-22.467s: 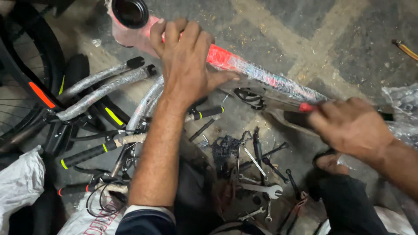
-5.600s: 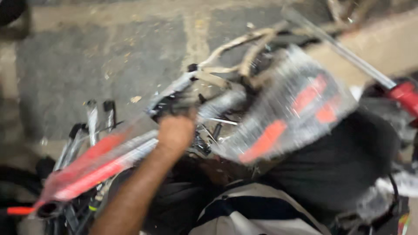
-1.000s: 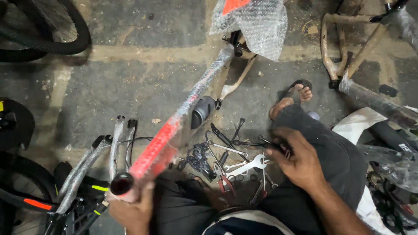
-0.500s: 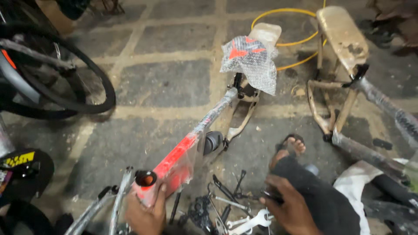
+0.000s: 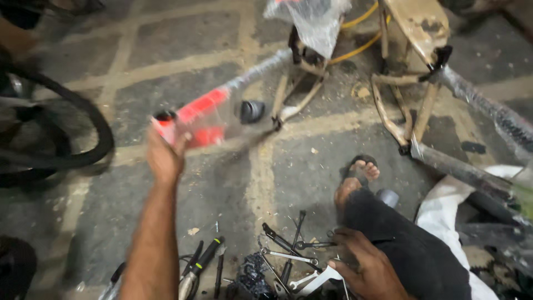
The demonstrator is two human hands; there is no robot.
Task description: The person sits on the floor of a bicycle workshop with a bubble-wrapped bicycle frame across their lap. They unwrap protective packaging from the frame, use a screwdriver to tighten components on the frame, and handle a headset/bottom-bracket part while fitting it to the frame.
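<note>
Bicycle frame [image 5: 211,111], red-orange with a silvery tube under clear plastic wrap, is held up off the paved floor [image 5: 211,183], running from the left hand up and right toward a bundle of bubble wrap [image 5: 313,19] at its far end. Left hand [image 5: 164,158] is closed around the near end, fingers curled on the tube by its dark opening. Right hand [image 5: 369,269] rests low by the knee with fingers loosely bent over a pale spanner [image 5: 316,278]; cannot tell whether it grips it or only touches. Judging by the wrap, the frame looks mostly bare: no wheels or bars fitted, packing not yet stripped, so most of the work seems ahead. Spanners and hex keys [image 5: 288,250] lie scattered on the floor between the arms, black-handled tools [image 5: 202,261] beside them. A sandalled foot [image 5: 355,175] extends forward. A tyre [image 5: 83,150] lies left; a rusty tan frame [image 5: 411,66] stands right.
</note>
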